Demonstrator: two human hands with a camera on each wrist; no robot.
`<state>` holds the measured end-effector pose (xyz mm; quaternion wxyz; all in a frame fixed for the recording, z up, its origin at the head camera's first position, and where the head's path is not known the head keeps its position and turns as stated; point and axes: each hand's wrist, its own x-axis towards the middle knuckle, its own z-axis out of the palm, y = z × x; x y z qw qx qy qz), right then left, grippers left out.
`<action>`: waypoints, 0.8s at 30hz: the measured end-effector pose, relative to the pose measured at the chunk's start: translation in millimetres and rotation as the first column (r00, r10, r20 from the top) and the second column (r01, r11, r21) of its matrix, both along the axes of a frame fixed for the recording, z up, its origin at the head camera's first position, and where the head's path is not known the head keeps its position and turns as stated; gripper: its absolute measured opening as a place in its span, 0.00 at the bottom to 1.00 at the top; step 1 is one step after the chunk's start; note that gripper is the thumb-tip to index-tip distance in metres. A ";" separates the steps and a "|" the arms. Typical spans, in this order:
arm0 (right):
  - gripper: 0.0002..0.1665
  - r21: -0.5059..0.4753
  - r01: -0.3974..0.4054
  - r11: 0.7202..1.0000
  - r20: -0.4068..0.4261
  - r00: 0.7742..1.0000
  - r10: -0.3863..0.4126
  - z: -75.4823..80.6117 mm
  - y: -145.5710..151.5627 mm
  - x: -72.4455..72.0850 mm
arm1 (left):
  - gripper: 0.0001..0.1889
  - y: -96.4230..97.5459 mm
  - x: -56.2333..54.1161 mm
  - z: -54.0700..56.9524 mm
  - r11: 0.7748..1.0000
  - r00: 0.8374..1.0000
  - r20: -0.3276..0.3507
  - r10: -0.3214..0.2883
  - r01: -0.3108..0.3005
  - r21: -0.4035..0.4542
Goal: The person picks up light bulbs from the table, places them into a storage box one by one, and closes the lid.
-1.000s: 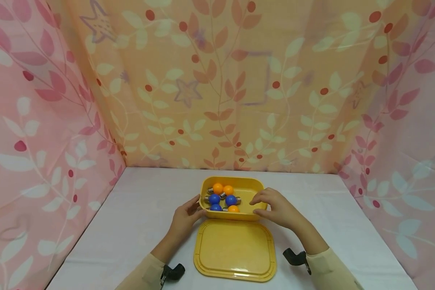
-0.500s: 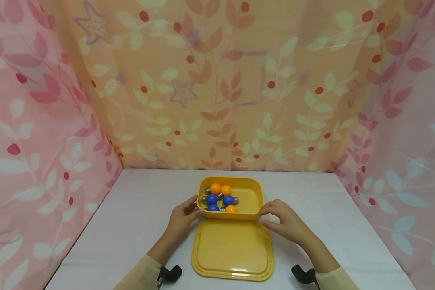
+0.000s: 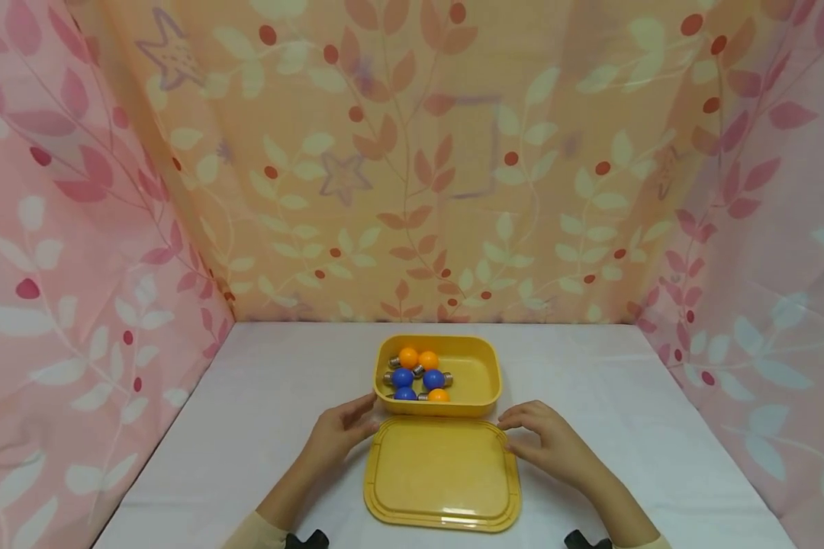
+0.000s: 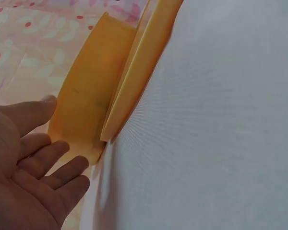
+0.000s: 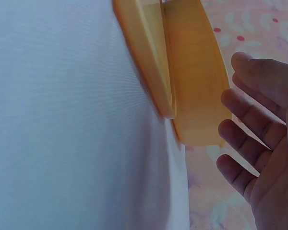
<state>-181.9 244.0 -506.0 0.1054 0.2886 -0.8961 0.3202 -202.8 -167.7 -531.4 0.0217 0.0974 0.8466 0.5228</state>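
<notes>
A yellow plastic box [image 3: 477, 381] stands on the white table, with several small orange bulbs [image 3: 429, 360] and blue bulbs [image 3: 434, 379] lying in its left half. Its flat yellow lid [image 3: 442, 473] lies just in front of it. My left hand [image 3: 339, 436] is at the left side, near the box's front left corner and the lid's far left corner, fingers loosely bent and holding nothing. On the other side, my right hand [image 3: 548, 442] is close to the lid's far right corner. Its palm and relaxed fingers show nothing held in the right wrist view.
A white cloth covers the table [image 3: 261, 381]. Behind it hangs an orange leaf-patterned curtain [image 3: 412, 191], with pink patterned curtains [image 3: 75, 305] along both sides. Dark wrist camera mounts [image 3: 307, 540] show at the bottom edge.
My right hand has drawn back from over the box's right side to beside the lid. My left hand has slid back a little from the box's left wall. The bulbs lie as before.
</notes>
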 end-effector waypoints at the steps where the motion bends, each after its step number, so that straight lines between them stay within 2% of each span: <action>1: 0.17 0.000 0.001 1.000 0.003 1.000 -0.001 -1.5 0.9 0.7 | 0.30 -0.9 2.3 1.0 1.000 1.000 -0.002 -0.012 0.012 -0.011; 7: 0.19 0.004 0.002 1.000 -0.001 1.000 -0.002 -13.5 10.4 2.1 | 0.34 -7.8 11.7 0.8 0.991 0.996 0.051 -0.075 0.080 -0.105; 12: 0.21 0.022 -0.020 1.000 -0.008 1.000 0.020 -24.0 20.8 3.2 | 0.38 -15.8 11.1 -7.1 0.968 0.978 0.091 -0.189 0.201 -0.151; 15: 0.25 0.039 -0.056 0.998 -0.001 0.998 0.056 -29.0 25.7 4.3 | 0.41 -21.3 10.5 -11.0 0.946 0.960 0.098 -0.262 0.276 -0.170; 18: 0.31 0.066 -0.096 0.993 0.027 0.995 0.094 -32.4 28.8 6.0 | 0.45 -26.9 11.3 -12.4 0.912 0.941 0.074 -0.330 0.338 -0.231; 21: 0.36 0.095 -0.117 0.989 0.063 0.992 0.111 -33.8 30.2 7.3 | 0.48 -31.5 11.9 -10.2 0.878 0.925 0.059 -0.375 0.374 -0.297; 24: 0.39 0.116 -0.119 0.986 0.077 0.991 0.110 -33.4 30.3 6.4 | 0.50 -35.1 11.3 -6.4 0.860 0.923 0.066 -0.380 0.379 -0.342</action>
